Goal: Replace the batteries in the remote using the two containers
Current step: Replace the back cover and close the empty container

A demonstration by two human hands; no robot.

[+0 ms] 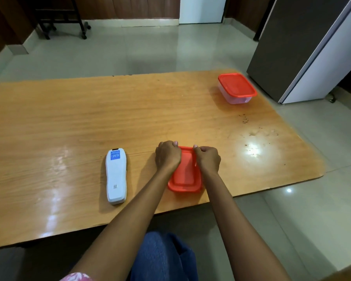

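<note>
A white remote point(116, 176) lies face down on the wooden table point(69, 118), its blue label at the far end. To its right stands a near container with a red lid point(185, 175). My left hand point(167, 156) grips the lid's far left corner and my right hand point(208, 159) grips its far right corner, fingers curled over the far edge. The box under the lid is hidden. A second clear container with a red lid point(237, 88) stands closed at the table's far right corner. No batteries are in sight.
The table's right edge curves off near the far container. A tall grey and white fridge point(304, 47) stands just beyond it. Small dark crumbs point(245, 118) dot the right part of the table. A black wheeled stand point(61, 19) is at the back left on the tiled floor.
</note>
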